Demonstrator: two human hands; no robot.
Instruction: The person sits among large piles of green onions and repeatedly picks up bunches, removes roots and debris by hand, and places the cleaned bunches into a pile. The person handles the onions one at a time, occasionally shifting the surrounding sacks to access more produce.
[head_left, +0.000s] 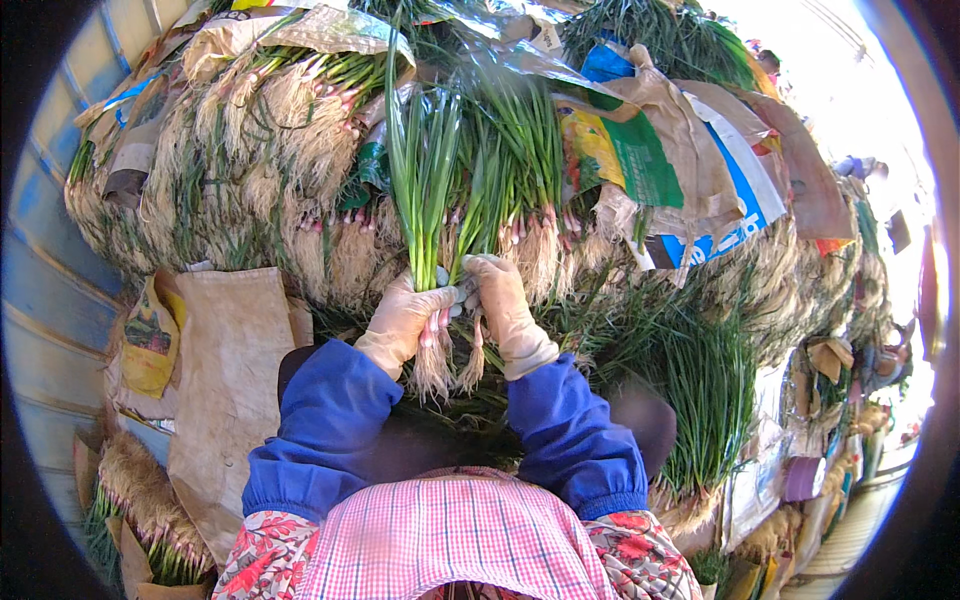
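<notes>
In the middle of the view, my left hand (405, 322), in a pale glove with bluish fingertips, is closed around a small bunch of green onions (426, 195). Their green leaves point up and away, and pinkish bulbs with pale roots (433, 371) hang below the thumb. Close beside it, my right hand (501, 304), gloved the same way, pinches a thinner group of green onions (471, 236), with roots (472, 364) dangling under the fingers. The fingertips of both hands meet or nearly meet, and their exact contact is hidden.
Ahead rises a stack of green onions (319, 105), partly covered by printed sacks (652, 150). A beige sack (225, 375) lies at left beside a blue metal wall (52, 262). Bundled green onions (709, 405) stand at right, near a purple roll (804, 478).
</notes>
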